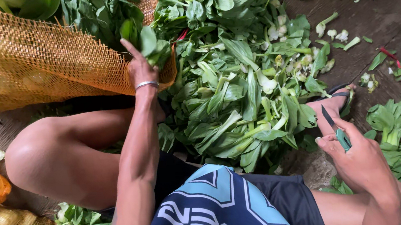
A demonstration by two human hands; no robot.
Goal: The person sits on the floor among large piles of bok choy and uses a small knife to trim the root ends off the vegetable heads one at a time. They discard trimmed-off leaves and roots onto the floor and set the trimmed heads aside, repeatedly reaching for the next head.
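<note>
Against the orange mesh sack point(28, 61), at its right edge, the person's left hand point(141, 70) is stretched out w/ index finger up and the other fingers curled round a small leafy green bunch point(152, 45); fingers closed on it, gripping at the stalk end as far as shows. The bunch lies directly beyond the fingertips, away from the body, long axis running roughly up-right from the palm, leaves pointing twd the top of the sack. A metal bangle point(146, 85) sits on that wrist. Well right of the sack, near the person's knee, the right hand point(359, 157) is closed round a small knife point(336, 129) w/ green handle, dark blade pointing up-left twd the big pile of greens point(243, 87). Left hand is clearly the nearer one to the bunch; right hand well apart from it, approx across the whole pile. Bunch looks fresh: broad dark-green leaves, pale stalks, slightly crumpled. Cut pale stem bits point(337, 34) are scattered on the dark floor point(390, 10) right of the pile.
</note>
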